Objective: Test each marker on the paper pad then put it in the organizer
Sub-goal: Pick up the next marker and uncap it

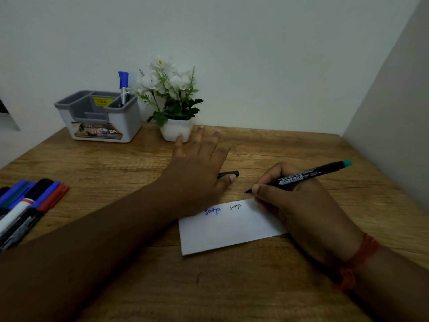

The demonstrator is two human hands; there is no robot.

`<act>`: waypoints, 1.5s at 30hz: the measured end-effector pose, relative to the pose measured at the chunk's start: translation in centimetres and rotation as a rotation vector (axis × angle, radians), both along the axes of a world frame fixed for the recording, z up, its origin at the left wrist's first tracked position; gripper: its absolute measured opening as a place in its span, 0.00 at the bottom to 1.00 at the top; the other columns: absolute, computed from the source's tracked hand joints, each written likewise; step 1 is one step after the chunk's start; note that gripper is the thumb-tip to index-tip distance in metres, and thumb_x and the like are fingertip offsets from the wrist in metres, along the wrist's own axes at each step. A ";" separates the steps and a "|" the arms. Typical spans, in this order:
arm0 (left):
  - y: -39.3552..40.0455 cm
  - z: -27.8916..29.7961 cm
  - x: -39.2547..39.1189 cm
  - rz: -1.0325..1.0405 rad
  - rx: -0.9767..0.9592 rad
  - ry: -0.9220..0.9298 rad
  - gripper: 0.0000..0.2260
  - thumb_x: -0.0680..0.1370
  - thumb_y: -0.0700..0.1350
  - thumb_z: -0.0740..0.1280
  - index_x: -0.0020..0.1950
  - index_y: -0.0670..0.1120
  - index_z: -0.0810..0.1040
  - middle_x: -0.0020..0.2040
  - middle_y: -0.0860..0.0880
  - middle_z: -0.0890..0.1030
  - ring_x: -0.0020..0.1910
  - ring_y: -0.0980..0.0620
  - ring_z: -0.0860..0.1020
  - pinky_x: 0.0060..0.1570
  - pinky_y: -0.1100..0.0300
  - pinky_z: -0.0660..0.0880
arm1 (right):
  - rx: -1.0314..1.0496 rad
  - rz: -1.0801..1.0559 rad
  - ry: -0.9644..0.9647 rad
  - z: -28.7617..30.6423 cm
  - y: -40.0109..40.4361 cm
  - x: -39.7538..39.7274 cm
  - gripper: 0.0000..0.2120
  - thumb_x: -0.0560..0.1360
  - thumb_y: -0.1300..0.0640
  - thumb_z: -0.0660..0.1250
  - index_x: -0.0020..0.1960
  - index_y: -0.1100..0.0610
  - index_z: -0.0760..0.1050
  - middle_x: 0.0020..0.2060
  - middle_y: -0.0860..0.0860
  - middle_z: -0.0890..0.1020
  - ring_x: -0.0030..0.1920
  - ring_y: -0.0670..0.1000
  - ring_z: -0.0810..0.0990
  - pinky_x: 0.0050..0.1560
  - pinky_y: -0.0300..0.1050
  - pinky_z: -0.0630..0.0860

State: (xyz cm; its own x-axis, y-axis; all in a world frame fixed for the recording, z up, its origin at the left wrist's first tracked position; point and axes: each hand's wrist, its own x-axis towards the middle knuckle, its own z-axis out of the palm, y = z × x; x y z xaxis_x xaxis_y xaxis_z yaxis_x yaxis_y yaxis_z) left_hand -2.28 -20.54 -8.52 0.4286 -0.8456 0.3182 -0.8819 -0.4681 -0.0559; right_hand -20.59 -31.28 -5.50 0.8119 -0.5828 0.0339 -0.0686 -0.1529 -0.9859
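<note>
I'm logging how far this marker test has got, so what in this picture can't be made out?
- Loose markers, head view: the left edge cuts them off, so no count.
- Black cap: the left hand hides most of it.
- Paper pad: its upper left corner lies under that hand.
- Organizer label: too blurred to read.
- Black marker print in the right hand: too small.

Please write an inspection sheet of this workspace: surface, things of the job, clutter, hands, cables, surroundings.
Surface: wooden desk.
Job's things: paper pad bears two written words; organizer holds one blue marker; loose markers at left edge; black cap lies on desk.
Clutter: flower pot.
Hands: right hand grips black marker, tip off the pad; left hand open over the cap.
Cables: nothing seen.
Surroundings: plain walls.
</note>
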 end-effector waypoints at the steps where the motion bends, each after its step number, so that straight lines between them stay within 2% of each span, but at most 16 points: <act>1: 0.0 0.2 0.1 -0.006 0.008 -0.009 0.34 0.75 0.67 0.40 0.79 0.53 0.51 0.82 0.48 0.48 0.80 0.44 0.40 0.74 0.35 0.44 | -0.004 -0.008 -0.017 0.1 0.1 -0.1 0.04 0.74 0.64 0.72 0.46 0.63 0.79 0.32 0.51 0.83 0.32 0.44 0.80 0.34 0.33 0.78; 4: 0.1 0.7 0.2 -0.043 0.014 -0.006 0.32 0.77 0.66 0.41 0.78 0.55 0.53 0.81 0.49 0.52 0.80 0.45 0.43 0.74 0.35 0.44 | -0.070 -0.048 -0.078 0.7 -0.1 -0.2 0.03 0.74 0.62 0.72 0.47 0.59 0.79 0.37 0.54 0.84 0.35 0.44 0.82 0.41 0.37 0.81; 7: 0.2 1.0 0.0 -0.086 -0.006 0.021 0.27 0.79 0.64 0.47 0.75 0.56 0.62 0.78 0.52 0.60 0.80 0.48 0.50 0.75 0.37 0.44 | -0.105 -0.096 -0.147 1.2 -0.8 -0.5 0.04 0.74 0.63 0.71 0.48 0.57 0.79 0.41 0.51 0.85 0.39 0.45 0.85 0.47 0.41 0.83; 10: 0.1 1.3 -0.1 -0.120 -0.050 0.052 0.21 0.80 0.62 0.54 0.68 0.55 0.72 0.69 0.54 0.72 0.74 0.52 0.63 0.75 0.41 0.43 | -0.100 -0.123 -0.192 1.3 -2.1 -0.7 0.06 0.73 0.63 0.73 0.46 0.53 0.80 0.45 0.50 0.86 0.47 0.48 0.86 0.56 0.51 0.82; 13: -0.1 1.5 -0.1 -0.128 -0.043 0.092 0.13 0.80 0.58 0.59 0.60 0.57 0.78 0.57 0.57 0.75 0.63 0.55 0.70 0.76 0.42 0.46 | -0.080 -0.122 -0.233 1.1 -3.1 -0.6 0.06 0.71 0.59 0.75 0.47 0.50 0.83 0.49 0.51 0.86 0.53 0.52 0.85 0.61 0.58 0.78; 16: -0.2 1.4 -0.1 -0.132 -0.054 0.135 0.11 0.81 0.55 0.61 0.58 0.56 0.80 0.49 0.58 0.73 0.57 0.55 0.72 0.74 0.41 0.52 | -0.034 -0.110 -0.273 0.9 -3.4 -0.4 0.08 0.68 0.56 0.74 0.46 0.51 0.84 0.51 0.52 0.86 0.55 0.53 0.85 0.61 0.56 0.79; 18: -0.1 1.4 -0.1 -0.153 -0.094 0.134 0.10 0.81 0.53 0.62 0.57 0.56 0.80 0.47 0.59 0.73 0.55 0.54 0.73 0.73 0.44 0.56 | 0.006 -0.088 -0.294 0.9 -3.5 -0.4 0.06 0.71 0.60 0.73 0.47 0.53 0.85 0.50 0.54 0.86 0.55 0.54 0.85 0.61 0.55 0.79; 20: 0.0 1.5 -0.1 -0.194 -0.176 0.118 0.09 0.81 0.51 0.63 0.57 0.55 0.81 0.47 0.60 0.74 0.53 0.55 0.72 0.64 0.52 0.62 | 0.033 -0.072 -0.296 0.9 -3.6 -0.4 0.06 0.75 0.66 0.71 0.48 0.57 0.84 0.49 0.56 0.86 0.53 0.55 0.86 0.60 0.55 0.80; 22: 0.0 1.8 -0.3 -0.241 -0.264 0.103 0.09 0.81 0.49 0.63 0.57 0.53 0.81 0.47 0.59 0.75 0.50 0.55 0.72 0.52 0.58 0.62 | 0.030 -0.062 -0.272 0.9 -3.6 -0.4 0.05 0.76 0.66 0.69 0.49 0.59 0.82 0.48 0.56 0.86 0.50 0.56 0.87 0.58 0.56 0.81; 24: -0.1 2.0 -0.6 -0.286 -0.306 0.076 0.10 0.80 0.49 0.62 0.56 0.52 0.80 0.47 0.58 0.75 0.49 0.54 0.72 0.48 0.59 0.62 | 0.023 -0.052 -0.255 0.9 -3.5 -0.4 0.03 0.77 0.65 0.68 0.49 0.60 0.81 0.46 0.56 0.86 0.49 0.57 0.87 0.56 0.55 0.82; 30: -0.2 2.4 -1.3 -0.352 -0.357 -0.021 0.12 0.80 0.48 0.60 0.56 0.47 0.81 0.49 0.51 0.79 0.50 0.48 0.75 0.53 0.55 0.69 | 0.034 -0.020 -0.271 1.1 -3.2 -0.5 0.03 0.77 0.64 0.67 0.47 0.60 0.80 0.44 0.58 0.86 0.47 0.58 0.87 0.51 0.50 0.83; 35: -0.2 2.5 -1.4 -0.396 -0.387 -0.078 0.09 0.80 0.46 0.62 0.54 0.46 0.80 0.48 0.50 0.79 0.48 0.50 0.75 0.60 0.58 0.64 | 0.033 -0.007 -0.274 1.0 -3.1 -0.5 0.02 0.77 0.63 0.68 0.47 0.61 0.80 0.44 0.59 0.86 0.46 0.58 0.87 0.50 0.50 0.83; 40: -0.3 2.5 -1.6 -0.430 -0.387 -0.092 0.08 0.80 0.44 0.64 0.54 0.45 0.81 0.48 0.49 0.80 0.48 0.48 0.77 0.62 0.43 0.71 | 0.044 0.011 -0.266 0.9 -3.0 -0.4 0.02 0.76 0.63 0.69 0.47 0.61 0.79 0.45 0.58 0.86 0.46 0.58 0.87 0.50 0.48 0.84; 45: -0.1 2.8 -2.0 -0.445 -0.391 -0.123 0.09 0.80 0.45 0.63 0.54 0.45 0.81 0.49 0.48 0.81 0.49 0.47 0.78 0.65 0.44 0.69 | 0.027 0.019 -0.257 1.0 -2.8 -0.4 0.05 0.75 0.62 0.70 0.48 0.63 0.77 0.44 0.58 0.86 0.45 0.56 0.87 0.50 0.49 0.84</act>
